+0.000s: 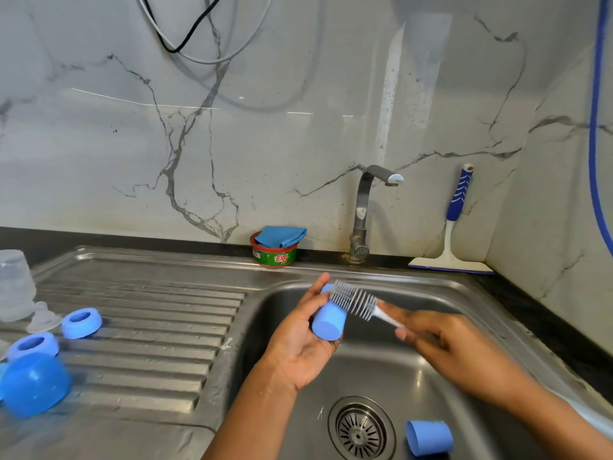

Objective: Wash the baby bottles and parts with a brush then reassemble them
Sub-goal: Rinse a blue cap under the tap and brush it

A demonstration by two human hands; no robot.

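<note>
We list, over the steel sink: left hand, palm up, fingers and thumb wrapped round a blue cap that lies on its side with its closed end toward us. Right hand, somewhat blurred, fingers closed round the white handle of a brush; we see the grey bristled head lying against the upper side of the blue cap, near its far end. In the basin, just right of the drain, we note a second blue cap on its side. On the ribbed draining board to the left we count a blue ring, a second blue ring nearer us, a blue dome lid touching that ring's near edge, a clear teat and, behind it, a clear bottle standing mouth down. Along the back edge we find a tap with its spout turned right, a green soap tub with a folded blue cloth on top, and a squeegee leaning on the marble wall in the corner of the dark tabletop. We also note a blue hose hanging at the right and cables looping at the top.
</note>
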